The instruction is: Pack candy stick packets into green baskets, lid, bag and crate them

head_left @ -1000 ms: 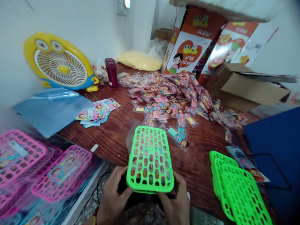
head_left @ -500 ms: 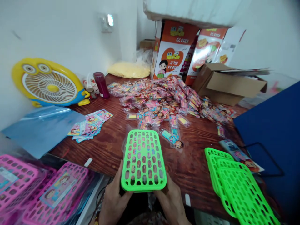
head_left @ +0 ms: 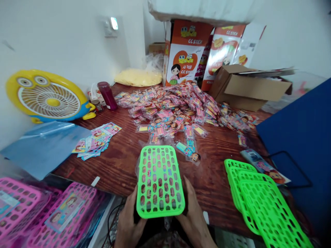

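Note:
A bright green plastic basket with a slotted lid (head_left: 160,179) is held between my hands at the table's near edge, its top facing up. Small packets show dimly through the slots, and clear plastic film sticks out at its far left side. My left hand (head_left: 129,218) grips the near left side, thumb at the near edge. On the right side, my right hand (head_left: 192,213) presses with fingers stretched along the wall. Just beyond the basket lie small clear packets (head_left: 190,150) with cartoon figures.
A big heap of packets (head_left: 176,106) covers the table's back. Green slotted lids (head_left: 269,203) are stacked at right, pink baskets (head_left: 64,210) at lower left. Printed cards (head_left: 97,139), a yellow fan (head_left: 51,96), a purple bottle (head_left: 107,95) and an open carton (head_left: 248,88) stand around.
The basket has shifted slightly down and right in view with both hands still on it. My right hand's fingers now show higher along its side. The whole view has turned a little.

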A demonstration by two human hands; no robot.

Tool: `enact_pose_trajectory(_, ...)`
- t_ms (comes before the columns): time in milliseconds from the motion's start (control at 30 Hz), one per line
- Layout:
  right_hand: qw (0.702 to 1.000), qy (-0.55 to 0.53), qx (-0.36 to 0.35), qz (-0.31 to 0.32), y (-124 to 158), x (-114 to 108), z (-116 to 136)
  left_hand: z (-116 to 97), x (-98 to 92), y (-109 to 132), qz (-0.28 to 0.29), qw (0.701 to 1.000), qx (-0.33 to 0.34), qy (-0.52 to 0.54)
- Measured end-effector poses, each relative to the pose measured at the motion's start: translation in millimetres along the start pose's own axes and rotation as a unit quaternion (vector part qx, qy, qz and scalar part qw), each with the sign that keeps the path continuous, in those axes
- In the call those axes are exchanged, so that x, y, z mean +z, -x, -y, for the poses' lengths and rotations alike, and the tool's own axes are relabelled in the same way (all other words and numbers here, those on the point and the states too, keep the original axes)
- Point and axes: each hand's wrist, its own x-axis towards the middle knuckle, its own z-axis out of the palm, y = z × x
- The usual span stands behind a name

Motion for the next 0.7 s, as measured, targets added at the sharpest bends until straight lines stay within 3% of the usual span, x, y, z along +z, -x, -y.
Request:
enact_pose_trajectory(100, 0.999, -0.038, -0.006, 0.008, -10.3, 1.0, 4.2, -2.2, -0.2, -12.4, -0.019, 0.999, 0.009, -0.032)
enact_pose_trajectory(233, 0.999, 0.017, 0.003, -0.042, -15.6, 5.5, 7.5, -9.7, 9.2, -25.7, -0.049, 0.998, -0.004, -0.031)
enact_pose_trajectory(367, 0.994, 0.070, 0.050, -0.064, -16.4, 10.4, 1.7, -12.7, 24.1, -29.3, -0.072, 0.997, -0.025, -0.033)
enact_pose_trajectory(500, 0.994, 0.045, 0.085, -0.049, -15.3, 7.5, 0.6, -12.5, 29.5, -29.3, -0.070, 0.997, -0.022, -0.026)
enact_pose_trajectory(633, 0.997, -0.025, 0.070, -0.017, -23.0, -2.8, 0.8, -16.1, 17.4, -45.8, -0.083, 0.995, 0.042, -0.048)
enact_pose_trajectory(700, 0.995, -0.073, 0.064, 0.011, -30.9, -6.3, -1.5, -19.2, 8.9, -60.9, -0.041, 0.991, 0.111, -0.064)
